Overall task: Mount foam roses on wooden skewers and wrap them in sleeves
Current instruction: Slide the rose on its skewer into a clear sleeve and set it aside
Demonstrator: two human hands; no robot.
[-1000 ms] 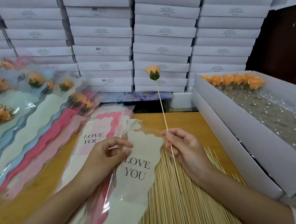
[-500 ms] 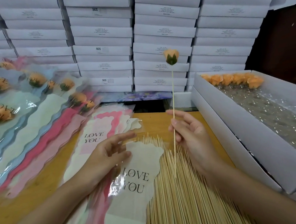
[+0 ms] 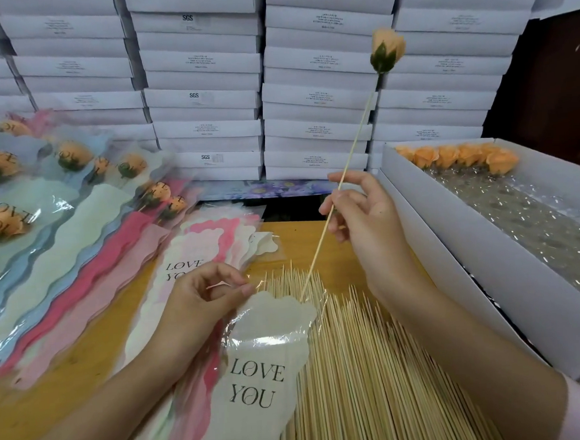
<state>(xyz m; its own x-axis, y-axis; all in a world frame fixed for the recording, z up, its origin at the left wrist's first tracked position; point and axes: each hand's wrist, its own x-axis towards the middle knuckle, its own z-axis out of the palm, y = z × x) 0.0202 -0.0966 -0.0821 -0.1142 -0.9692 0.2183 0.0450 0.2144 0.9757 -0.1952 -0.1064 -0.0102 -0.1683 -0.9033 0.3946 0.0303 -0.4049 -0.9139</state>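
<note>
Wooden table (image 3: 86, 364) — sleeves (image 3: 195, 257), skewers (image 3: 371, 368), box (image 3: 455, 242).

Skewers (image 3: 361, 379): on table (image 3: 293, 243), 6 o'clock.
Sleeves (image 3: 187, 247): left of Skewers.
Wrapped roses (image 3: 71, 156): 9 o'clock.
Box (image 3: 456, 259): 3 o'clock; roses (image 3: 449, 155) in its far end.
Stack (image 3: 204, 98): 12 o'clock, behind table.

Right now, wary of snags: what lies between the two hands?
Head view: between left hand and right hand, the held skewer slants down, above the pile and table.

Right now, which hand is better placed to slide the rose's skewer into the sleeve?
Right, probably. The right hand pinches the skewer, whose lower tip sits at the mouth of the sleeve; the left hand pinches its clear top edge.
</note>
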